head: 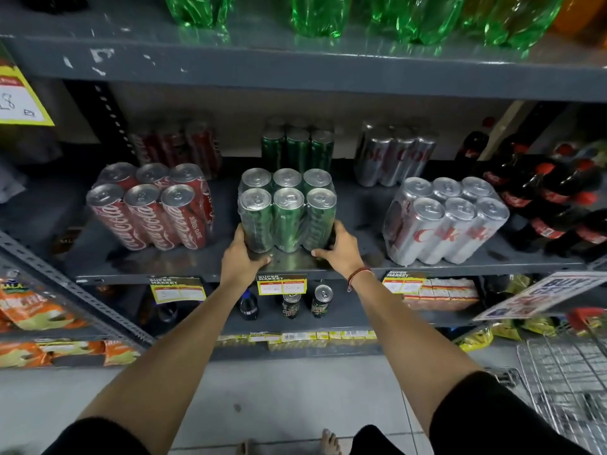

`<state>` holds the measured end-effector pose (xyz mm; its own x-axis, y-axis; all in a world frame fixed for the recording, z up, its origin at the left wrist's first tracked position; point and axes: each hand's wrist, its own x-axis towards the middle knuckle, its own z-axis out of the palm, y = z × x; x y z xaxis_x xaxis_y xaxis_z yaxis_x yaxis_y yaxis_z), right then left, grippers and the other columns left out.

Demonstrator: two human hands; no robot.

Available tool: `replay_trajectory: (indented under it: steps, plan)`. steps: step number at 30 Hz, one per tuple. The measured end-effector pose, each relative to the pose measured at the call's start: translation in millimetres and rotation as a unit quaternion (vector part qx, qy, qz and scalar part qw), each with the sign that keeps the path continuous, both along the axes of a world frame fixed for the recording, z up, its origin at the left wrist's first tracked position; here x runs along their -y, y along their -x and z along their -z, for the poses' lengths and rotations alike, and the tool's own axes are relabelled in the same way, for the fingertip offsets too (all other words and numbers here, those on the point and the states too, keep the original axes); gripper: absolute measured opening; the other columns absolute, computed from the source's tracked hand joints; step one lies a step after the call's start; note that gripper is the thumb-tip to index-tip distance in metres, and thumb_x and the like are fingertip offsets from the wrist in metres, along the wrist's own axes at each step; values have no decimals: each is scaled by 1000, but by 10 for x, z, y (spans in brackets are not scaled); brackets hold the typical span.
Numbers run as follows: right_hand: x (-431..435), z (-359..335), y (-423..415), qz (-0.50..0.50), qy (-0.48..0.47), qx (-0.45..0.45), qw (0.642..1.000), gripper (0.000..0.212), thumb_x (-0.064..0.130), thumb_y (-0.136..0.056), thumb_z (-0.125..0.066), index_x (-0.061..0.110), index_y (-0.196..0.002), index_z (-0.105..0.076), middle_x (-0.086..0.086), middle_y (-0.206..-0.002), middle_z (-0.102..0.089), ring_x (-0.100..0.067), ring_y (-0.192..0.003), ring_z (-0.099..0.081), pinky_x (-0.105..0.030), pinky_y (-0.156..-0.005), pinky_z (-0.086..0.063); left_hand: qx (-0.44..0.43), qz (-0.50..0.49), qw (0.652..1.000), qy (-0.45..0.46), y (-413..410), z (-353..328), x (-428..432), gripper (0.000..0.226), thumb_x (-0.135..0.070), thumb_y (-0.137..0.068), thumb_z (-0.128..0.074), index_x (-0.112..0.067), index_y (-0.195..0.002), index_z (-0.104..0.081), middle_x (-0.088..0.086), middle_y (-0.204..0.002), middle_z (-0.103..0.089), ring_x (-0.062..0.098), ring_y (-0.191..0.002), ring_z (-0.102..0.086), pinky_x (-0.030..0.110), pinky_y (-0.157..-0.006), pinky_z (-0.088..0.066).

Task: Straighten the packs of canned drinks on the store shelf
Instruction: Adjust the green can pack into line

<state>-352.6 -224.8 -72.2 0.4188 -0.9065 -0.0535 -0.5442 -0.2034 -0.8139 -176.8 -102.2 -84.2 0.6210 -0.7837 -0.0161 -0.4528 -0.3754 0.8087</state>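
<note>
1. A shrink-wrapped green can pack (pixel 288 214) stands at the middle of the grey shelf (pixel 361 257), near its front edge.
2. The left hand (pixel 243 256) and right hand (pixel 338 251) clasp its lower corners, fingers wrapped around.
3. It is likely heavy, with slippery film; gripping low suits sliding.

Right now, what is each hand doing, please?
Left hand: gripping the green can pack at its lower left.
Right hand: gripping the same pack at its lower right.
</note>
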Motion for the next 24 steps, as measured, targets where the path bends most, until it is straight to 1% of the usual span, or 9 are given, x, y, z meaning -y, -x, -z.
replay_trajectory:
  steps: [3, 8, 10, 13, 18, 20, 22, 23, 24]
  plan:
    - [-75, 57, 126, 15, 15, 7, 1000, 74, 10, -63, -85, 5, -125, -47, -16, -121, -64, -30, -115, -59, -45, -98, -49, 24, 11, 999, 17, 55, 43, -57, 87, -18, -71, -79, -16, -142, -29, 10, -127, -62, 29, -119, -57, 43, -97, -49]
    - [-182, 78, 314, 27, 18, 21, 999, 75, 9, -62, -86, 7, -126, -47, -14, -121, -65, -27, -115, -59, -42, -100, -49, 24, 29, 998, 41, 163, 89, -121, 82, -18, -72, -79, -18, -140, -33, 8, -125, -64, 25, -116, -60, 42, -98, -49]
    - [-204, 83, 364, 31, 15, 21, 999, 78, 10, -62, -86, 8, -128, -46, -14, -121, -65, -27, -115, -60, -43, -100, -49, 26, 33, 998, 48, 197, 104, -132, 80, -18, -72, -78, -17, -139, -35, 8, -123, -66, 25, -114, -62, 43, -97, -50]
    - [-221, 91, 401, 34, 14, 20, 999, 81, 10, -61, -87, 8, -131, -45, -13, -121, -65, -27, -113, -61, -44, -99, -50, 26, 32, 997, 61, 228, 127, -144, 80, -17, -71, -79, -16, -139, -37, 10, -121, -67, 25, -113, -63, 44, -96, -50]
    - [-211, 93, 418, 33, 17, 19, 999, 77, 10, -62, -86, 8, -127, -47, -13, -120, -65, -27, -113, -61, -45, -98, -51, 33, 22, 997, 67, 249, 159, -158, 82, -20, -70, -80, -16, -139, -36, 12, -121, -67, 25, -112, -63, 44, -96, -51]
    - [-211, 86, 421, 33, 23, 15, 999, 74, 10, -63, -86, 8, -126, -47, -13, -120, -65, -27, -113, -61, -43, -98, -51, 33, 20, 997, 66, 245, 152, -157, 81, -20, -70, -80, -16, -138, -37, 12, -120, -67, 25, -111, -64, 43, -96, -51]
    - [-242, 77, 415, 34, 21, 16, 999, 74, 8, -65, -84, 8, -128, -45, -13, -121, -65, -26, -114, -61, -35, -97, -50, 26, 28, 997, 66, 223, 129, -152, 81, -20, -69, -81, -15, -138, -38, 12, -122, -66, 25, -112, -63, 42, -96, -51]
    - [-283, 76, 405, 38, 20, 26, 999, 75, 6, -66, -83, 9, -130, -44, -12, -122, -64, -25, -115, -60, -32, -97, -48, 17, 34, 997, 66, 216, 115, -155, 81, -19, -69, -81, -14, -138, -38, 13, -124, -65, 25, -114, -62, 40, -98, -50]
    - [-337, 87, 393, 49, 19, 45, 998, 78, 4, -66, -82, 11, -133, -42, -12, -124, -62, -24, -116, -58, -32, -98, -47, 1, 39, 997, 70, 213, 101, -168, 81, -17, -70, -81, -12, -138, -37, 13, -126, -63, 25, -117, -60, 37, -100, -48]
